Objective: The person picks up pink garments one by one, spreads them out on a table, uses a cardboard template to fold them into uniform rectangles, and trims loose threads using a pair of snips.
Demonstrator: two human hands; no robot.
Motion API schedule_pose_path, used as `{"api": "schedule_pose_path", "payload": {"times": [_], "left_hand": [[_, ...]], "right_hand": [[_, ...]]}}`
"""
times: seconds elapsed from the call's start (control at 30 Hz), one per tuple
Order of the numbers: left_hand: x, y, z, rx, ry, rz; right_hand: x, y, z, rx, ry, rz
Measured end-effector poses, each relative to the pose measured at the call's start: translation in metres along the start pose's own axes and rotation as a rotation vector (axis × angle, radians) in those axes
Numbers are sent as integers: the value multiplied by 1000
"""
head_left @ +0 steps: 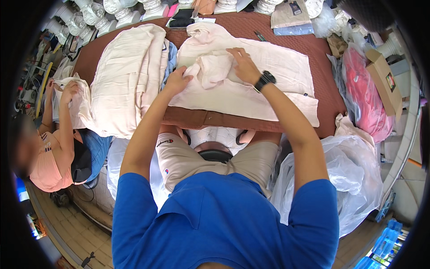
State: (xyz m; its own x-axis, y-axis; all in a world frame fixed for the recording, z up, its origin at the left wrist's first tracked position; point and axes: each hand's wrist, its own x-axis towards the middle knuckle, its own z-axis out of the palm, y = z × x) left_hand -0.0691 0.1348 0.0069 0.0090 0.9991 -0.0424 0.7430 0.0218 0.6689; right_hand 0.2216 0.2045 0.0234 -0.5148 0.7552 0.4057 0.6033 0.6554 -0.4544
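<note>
A cream garment [286,67] lies spread across the table in front of me, with a bunched, crumpled part [208,71] near its middle. At the left side of this bunch, my left hand [178,81] is closed, its fingers curled on the cloth. My right hand [245,67], with a dark watch at the wrist, rests on the garment with its fingers stretched out. To the left of my hands stands a thick stack of folded cream garments [123,80]. A strip of light blue cloth [170,60] shows at the stack's right edge.
Brown quilted cloth [282,42] covers the table, and a pen [260,36] lies near its far side. White balusters [121,13] line the back. At the left, another person's hands [69,91] hold cream cloth. Clear plastic bags [331,175] bulge beside my right arm.
</note>
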Motion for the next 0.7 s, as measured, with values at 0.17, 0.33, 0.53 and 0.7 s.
{"api": "schedule_pose_path", "payload": {"times": [0.17, 0.33, 0.53, 0.7], "left_hand": [[-11, -3, 11, 95, 302, 243], [-15, -5, 7, 135, 314, 304], [-7, -3, 1, 168, 384, 394], [0, -5, 15, 156, 495, 382]], "right_hand": [[56, 5, 8, -255, -156, 159], [95, 9, -36, 102, 16, 287], [99, -4, -52, 754, 103, 550], [98, 24, -38, 601, 136, 482]]}}
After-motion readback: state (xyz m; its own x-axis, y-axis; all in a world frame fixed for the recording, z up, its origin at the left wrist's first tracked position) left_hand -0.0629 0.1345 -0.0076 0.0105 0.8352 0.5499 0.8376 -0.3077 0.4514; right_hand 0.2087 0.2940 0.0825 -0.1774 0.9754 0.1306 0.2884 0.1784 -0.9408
